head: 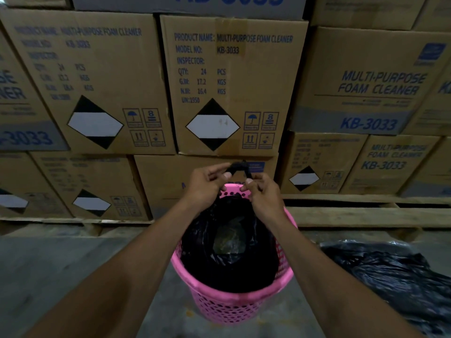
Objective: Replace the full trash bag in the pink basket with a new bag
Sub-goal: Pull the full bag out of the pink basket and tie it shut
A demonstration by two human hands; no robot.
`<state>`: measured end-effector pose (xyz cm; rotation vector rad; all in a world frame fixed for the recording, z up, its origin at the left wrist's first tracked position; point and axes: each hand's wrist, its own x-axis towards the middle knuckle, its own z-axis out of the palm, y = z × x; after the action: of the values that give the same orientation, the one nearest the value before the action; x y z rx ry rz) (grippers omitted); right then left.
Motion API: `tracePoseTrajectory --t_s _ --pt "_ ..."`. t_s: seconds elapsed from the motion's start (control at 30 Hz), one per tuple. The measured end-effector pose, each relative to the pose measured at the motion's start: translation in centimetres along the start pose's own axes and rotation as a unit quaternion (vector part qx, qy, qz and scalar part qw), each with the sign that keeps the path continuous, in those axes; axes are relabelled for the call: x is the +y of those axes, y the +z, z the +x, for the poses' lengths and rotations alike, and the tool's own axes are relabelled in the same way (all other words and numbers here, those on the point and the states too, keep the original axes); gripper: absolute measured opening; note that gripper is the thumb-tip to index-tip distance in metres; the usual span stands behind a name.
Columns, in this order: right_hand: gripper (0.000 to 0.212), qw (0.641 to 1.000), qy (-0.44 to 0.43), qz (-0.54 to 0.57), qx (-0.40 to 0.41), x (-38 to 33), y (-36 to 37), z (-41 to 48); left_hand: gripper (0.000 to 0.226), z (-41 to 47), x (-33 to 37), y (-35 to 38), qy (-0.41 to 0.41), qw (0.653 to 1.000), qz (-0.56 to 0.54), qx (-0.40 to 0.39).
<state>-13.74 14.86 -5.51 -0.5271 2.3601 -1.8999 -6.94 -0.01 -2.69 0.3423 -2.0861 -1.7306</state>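
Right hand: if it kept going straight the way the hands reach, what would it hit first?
Probably the stacked cardboard boxes just beyond the pink basket. The right hand pinches the black bag's twisted top; nothing else shows between, though depth is unclear.

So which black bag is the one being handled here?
Below the stacked cardboard boxes stands a pink basket. The bag lining it is the one, its twisted top pinched between both hands; the other black bag lies loose on the floor, right.

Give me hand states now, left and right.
Left hand: closed, pinching one twisted end of the black trash bag.
Right hand: closed, pinching the bag's other twisted end, above the pink basket.
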Motion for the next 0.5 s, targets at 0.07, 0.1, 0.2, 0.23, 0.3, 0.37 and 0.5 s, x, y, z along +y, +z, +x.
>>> tracePoseTrajectory --t_s 0.07,0.1,0.2,0.23,0.3,0.37,0.5 --pt "0.005 1.000 0.014 -0.011 -0.002 0.1 0.0 0.3 0.020 0.0 0.2 0.2 -0.001 1.000 -0.012 -0.010" --pt "0.007 1.000 0.021 -0.001 -0.007 0.0 -0.1 0.4 0.015 0.0 0.3 0.4 -0.001 1.000 -0.024 -0.010" --pt "0.007 0.997 0.018 0.063 -0.041 -0.3 0.0 0.5 0.012 0.4 0.6 1.0 -0.043 0.996 -0.075 -0.022" --pt "0.009 0.997 0.004 0.064 -0.054 -0.5 0.0 0.5 0.012 0.7 0.5 0.9 -0.060 0.995 -0.074 -0.030" --pt "0.010 0.996 -0.010 0.052 -0.078 -0.8 -0.1 0.4 0.012 1.1 0.3 0.6 -0.087 0.992 -0.077 -0.057" --pt "0.006 0.995 -0.003 0.047 -0.087 -0.8 -0.4 0.1 0.012 1.4 0.1 0.4 -0.095 0.991 -0.070 -0.057" --pt "0.006 0.994 0.018 0.019 -0.108 -0.3 -1.0 -0.4 0.022 1.9 0.5 0.3 -0.075 0.997 -0.025 -0.001"
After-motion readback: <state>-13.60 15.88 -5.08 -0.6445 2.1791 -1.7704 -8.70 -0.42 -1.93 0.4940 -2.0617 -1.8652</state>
